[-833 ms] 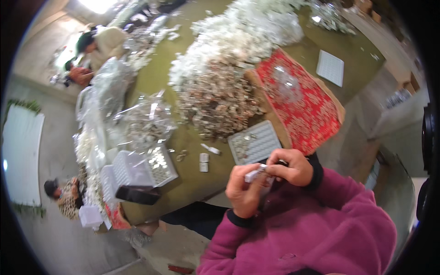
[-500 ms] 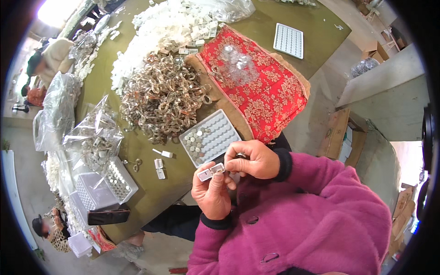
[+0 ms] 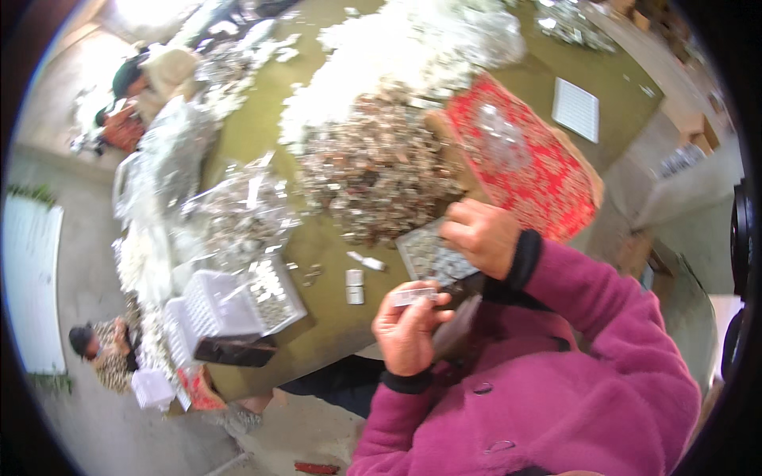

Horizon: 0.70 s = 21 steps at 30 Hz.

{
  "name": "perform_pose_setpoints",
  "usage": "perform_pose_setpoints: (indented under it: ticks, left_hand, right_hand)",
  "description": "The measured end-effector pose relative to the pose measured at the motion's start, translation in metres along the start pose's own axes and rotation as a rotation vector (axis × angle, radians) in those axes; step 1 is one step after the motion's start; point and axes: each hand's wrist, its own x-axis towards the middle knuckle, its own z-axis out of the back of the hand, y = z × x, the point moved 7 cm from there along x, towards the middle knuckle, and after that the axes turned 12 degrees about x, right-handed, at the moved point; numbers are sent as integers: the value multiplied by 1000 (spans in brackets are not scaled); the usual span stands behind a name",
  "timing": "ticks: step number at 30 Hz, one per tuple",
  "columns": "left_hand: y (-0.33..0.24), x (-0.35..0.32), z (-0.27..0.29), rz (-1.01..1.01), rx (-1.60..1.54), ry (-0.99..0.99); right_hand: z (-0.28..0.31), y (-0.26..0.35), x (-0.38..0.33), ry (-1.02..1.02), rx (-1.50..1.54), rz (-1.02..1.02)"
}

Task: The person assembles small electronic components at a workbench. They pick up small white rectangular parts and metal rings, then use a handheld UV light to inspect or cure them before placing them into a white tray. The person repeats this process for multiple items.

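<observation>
A small clear-and-white plastic case (image 3: 413, 297) is pinched between the thumb and fingers of my left hand (image 3: 409, 337). My right hand (image 3: 486, 239) reaches over a pale ridged tray (image 3: 406, 244), its fingers bent down at the far side. Whatever those fingertips hold, if anything, is blurred and partly hidden. Small round pieces lie in the tray's left part. Left of my left hand, an opened white case (image 3: 355, 286) and another small white piece (image 3: 367, 261) rest on the olive table. Behind the tray rises a heap of shiny metallic bands (image 3: 373, 170).
A red floral cloth (image 3: 548, 170) lies right of the heap, a white tray (image 3: 575, 109) beyond it. White cases (image 3: 413, 47) pile up at the back. On the left are a clear bag (image 3: 242, 206), white baskets (image 3: 222, 305) and a dark flat object (image 3: 235, 351). People sit at left.
My right hand has left the case and moved up over the tray. The left hand keeps the case, which is now tilted differently. The whole view has shifted, blurring things.
</observation>
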Motion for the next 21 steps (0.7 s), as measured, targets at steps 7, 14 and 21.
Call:
perform_pose_setpoints:
  ticks: [7,14,21]
  left_hand:
    - [7,3,-3,-95,43,51]
    - [9,-1,6,-158,11,86]
    - [2,-14,11,-157,83,-15]
  right_hand:
    - [-2,11,3,75,-132,48]
    - [-9,16,7,161,-212,64]
    - [-10,18,10,86,-170,74]
